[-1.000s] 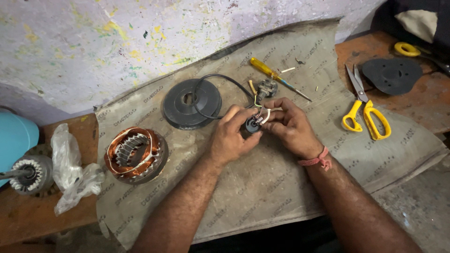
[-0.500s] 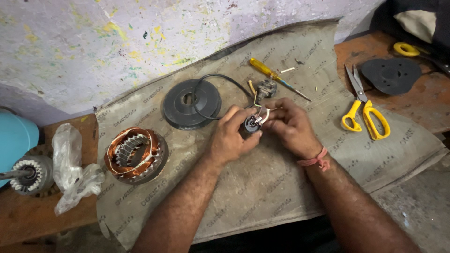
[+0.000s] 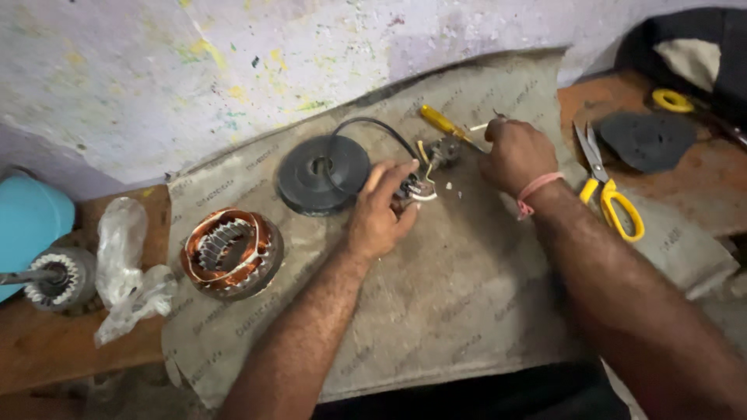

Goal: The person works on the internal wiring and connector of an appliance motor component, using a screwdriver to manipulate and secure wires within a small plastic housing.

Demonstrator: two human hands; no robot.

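Note:
My left hand (image 3: 381, 211) holds a small dark electrical part (image 3: 412, 189) with white and yellow wires against the grey sheet (image 3: 436, 303). A black cable (image 3: 373, 124) runs from it past a round dark grey cover (image 3: 323, 174). My right hand (image 3: 513, 152), with a pink band on the wrist, has its fingers curled at the shaft of a yellow-handled screwdriver (image 3: 442, 123); whether it grips it I cannot tell. A small grey metal piece (image 3: 443, 152) lies between the two hands.
A copper-wound stator (image 3: 231, 253) lies left on the sheet. Farther left are crumpled clear plastic (image 3: 124, 268), a rotor on a shaft (image 3: 50, 278) and a light blue object (image 3: 27, 222). Yellow-handled scissors (image 3: 611, 198), a dark flat plate (image 3: 646, 140) and a yellow ring (image 3: 673, 99) lie right.
My right hand has left the small wired part and moved up and right to the screwdriver. My left hand keeps the part, now alone.

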